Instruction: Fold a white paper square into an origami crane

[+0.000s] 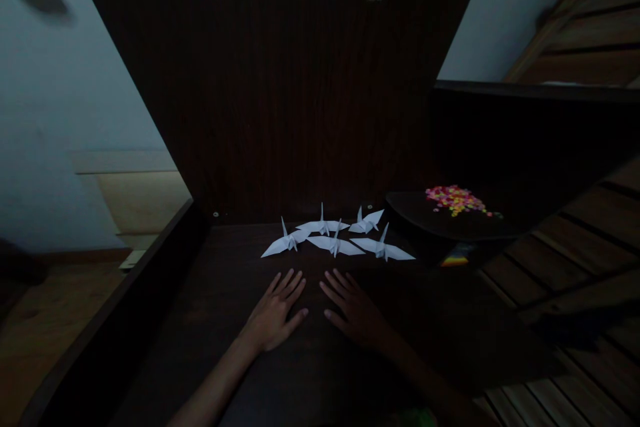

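Note:
My left hand lies flat on the dark wooden desk, fingers spread and holding nothing. Beside it, a short gap apart, my right hand rests palm down in the same way. Just beyond my fingertips stand several white origami cranes in two rows. The front row has a left crane, a middle crane and a right crane. Behind them are another crane and one at the back right. Neither hand touches a crane.
A small pile of pink and yellow pieces sits on a rounded dark shelf to the right. Under it is a rainbow-coloured item. A tall dark panel rises behind the cranes, and a raised side board borders the left.

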The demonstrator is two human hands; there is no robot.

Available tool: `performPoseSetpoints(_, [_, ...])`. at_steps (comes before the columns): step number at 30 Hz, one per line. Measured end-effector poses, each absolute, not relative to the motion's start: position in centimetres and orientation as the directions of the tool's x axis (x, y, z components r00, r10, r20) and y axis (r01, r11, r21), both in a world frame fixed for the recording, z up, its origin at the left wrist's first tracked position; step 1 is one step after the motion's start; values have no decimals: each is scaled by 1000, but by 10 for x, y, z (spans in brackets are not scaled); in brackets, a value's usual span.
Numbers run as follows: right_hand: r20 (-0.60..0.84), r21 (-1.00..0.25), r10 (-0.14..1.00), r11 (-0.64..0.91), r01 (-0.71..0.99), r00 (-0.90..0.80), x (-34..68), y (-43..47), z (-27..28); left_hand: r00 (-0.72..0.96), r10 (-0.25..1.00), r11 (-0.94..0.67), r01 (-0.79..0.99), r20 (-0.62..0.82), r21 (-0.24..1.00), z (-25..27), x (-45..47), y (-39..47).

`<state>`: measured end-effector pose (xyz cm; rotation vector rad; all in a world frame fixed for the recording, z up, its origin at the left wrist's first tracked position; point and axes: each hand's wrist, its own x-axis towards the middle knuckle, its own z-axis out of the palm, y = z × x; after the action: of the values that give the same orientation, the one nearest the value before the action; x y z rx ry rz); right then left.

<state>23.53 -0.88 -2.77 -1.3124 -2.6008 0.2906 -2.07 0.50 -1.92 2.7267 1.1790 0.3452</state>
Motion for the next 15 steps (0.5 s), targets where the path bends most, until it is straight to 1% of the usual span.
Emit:
performPoseSetpoints(5, [126,-243,808,588,771,-576,235,-9,-28,661,739,-671,706,131,225,-18,-20,5])
performPoseSetpoints(15, [133,-215,798,603,768,-588,235,-8,-33,656,737,-676,704,164,218,-23,-21,4])
